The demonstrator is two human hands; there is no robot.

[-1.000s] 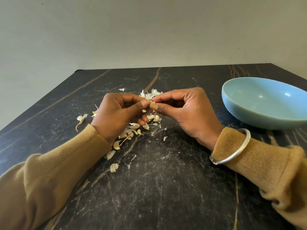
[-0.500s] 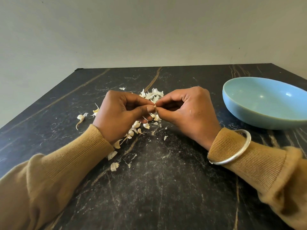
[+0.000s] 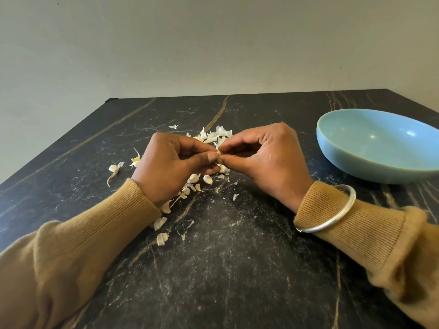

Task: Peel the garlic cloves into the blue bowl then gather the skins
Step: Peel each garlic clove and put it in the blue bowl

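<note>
1. Loose skins (image 3: pixel 162 238) lie on the table (image 3: pixel 237 269) by my sleeves; leave them for later.
2. My left hand (image 3: pixel 171 167) and right hand (image 3: pixel 268 160) both pinch one garlic clove (image 3: pixel 219 153) at the fingertips; I'd peel it with small nail tugs.
3. The blue bowl (image 3: pixel 370 170) waits well apart on my right; the bare clove goes there.

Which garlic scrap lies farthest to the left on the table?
The scrap with the long curved tail, left of the left hand; the rest lie further right.
</note>
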